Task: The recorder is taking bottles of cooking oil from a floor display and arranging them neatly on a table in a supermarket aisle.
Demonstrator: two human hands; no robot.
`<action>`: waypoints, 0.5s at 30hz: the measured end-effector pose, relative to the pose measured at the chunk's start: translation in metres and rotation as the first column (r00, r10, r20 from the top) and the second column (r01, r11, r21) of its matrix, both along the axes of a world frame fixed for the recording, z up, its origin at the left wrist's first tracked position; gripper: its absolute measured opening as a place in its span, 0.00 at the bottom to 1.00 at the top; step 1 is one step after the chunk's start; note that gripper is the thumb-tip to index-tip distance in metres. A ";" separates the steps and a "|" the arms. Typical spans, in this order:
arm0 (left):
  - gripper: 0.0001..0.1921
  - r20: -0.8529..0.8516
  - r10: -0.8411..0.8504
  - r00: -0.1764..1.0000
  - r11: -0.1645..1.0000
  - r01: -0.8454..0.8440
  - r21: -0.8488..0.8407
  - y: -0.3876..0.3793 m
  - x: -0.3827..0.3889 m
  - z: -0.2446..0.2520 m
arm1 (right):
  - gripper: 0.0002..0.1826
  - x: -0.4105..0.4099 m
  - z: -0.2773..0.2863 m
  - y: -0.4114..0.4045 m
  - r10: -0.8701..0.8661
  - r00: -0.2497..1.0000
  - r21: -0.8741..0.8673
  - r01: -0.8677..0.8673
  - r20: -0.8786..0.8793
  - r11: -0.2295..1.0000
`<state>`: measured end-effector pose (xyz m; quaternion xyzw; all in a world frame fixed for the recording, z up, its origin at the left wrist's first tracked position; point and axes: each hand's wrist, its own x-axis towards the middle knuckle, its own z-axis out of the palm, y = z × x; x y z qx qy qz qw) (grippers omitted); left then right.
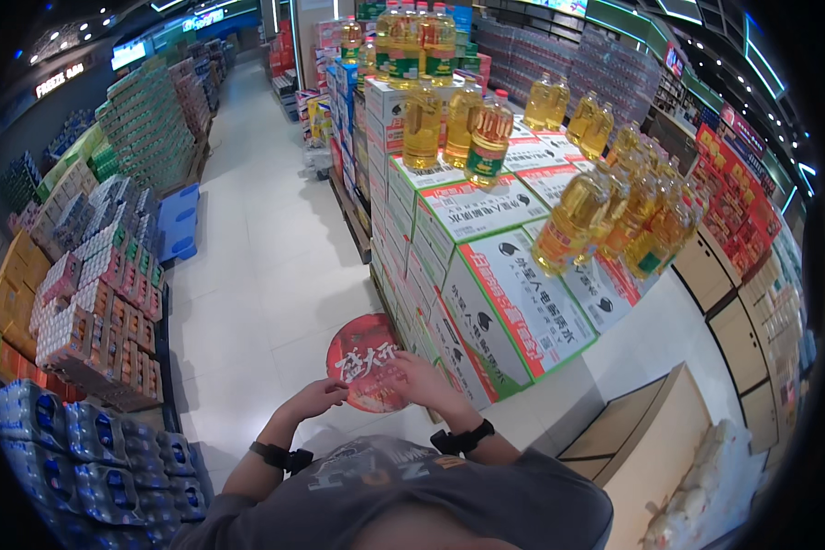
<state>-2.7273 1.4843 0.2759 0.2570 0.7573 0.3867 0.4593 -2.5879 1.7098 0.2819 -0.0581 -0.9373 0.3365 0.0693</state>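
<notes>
My left hand (323,397) is raised in front of my body over the aisle floor, fingers loosely curled and holding nothing. My right hand (416,378) is a little to its right, fingers apart, also with nothing in it. Below both hands a round red floor sticker (357,350) with white writing lies on the tiles. To the right of my right hand rises a stack of white drink cartons (522,309) with green and red edges. On top stand large bottles of yellow cooking oil (489,137), with a denser group of oil bottles (577,213) at the right.
At the left are shrink-wrapped bottle packs (103,460), stacked trays of cans (103,337) and a blue plastic pallet (179,221). A pale tiled aisle (237,151) runs ahead. A light wooden counter (653,426) stands close at the lower right.
</notes>
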 end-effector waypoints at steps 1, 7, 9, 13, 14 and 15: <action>0.19 0.007 0.007 1.000 1.000 -0.008 0.013 0.005 -0.016 -0.004 | 0.26 -0.012 -0.005 0.001 0.005 1.000 -0.009 -0.006 -0.010 1.000; 0.19 0.013 -0.118 0.993 0.989 0.116 0.096 0.041 -0.141 -0.034 | 0.24 -0.090 -0.013 0.010 -0.045 0.996 -0.032 0.048 0.076 0.998; 0.19 -0.055 -0.137 0.989 0.982 0.143 0.123 0.059 -0.190 -0.051 | 0.24 -0.122 -0.010 0.011 -0.160 0.984 -0.053 0.165 0.083 0.985; 0.16 -0.060 -0.216 0.975 0.936 0.224 0.271 0.090 -0.276 -0.040 | 0.20 -0.210 -0.007 0.004 -0.229 0.973 0.024 0.229 -0.004 0.973; 0.16 -0.053 -0.250 0.967 0.920 0.254 0.299 0.092 -0.293 -0.036 | 0.20 -0.232 -0.001 -0.001 -0.237 0.972 0.030 0.236 0.001 0.971; 0.16 -0.047 -0.254 0.966 0.918 0.256 0.304 0.091 -0.315 -0.032 | 0.19 -0.256 0.007 -0.005 -0.204 0.978 0.006 0.205 -0.034 0.979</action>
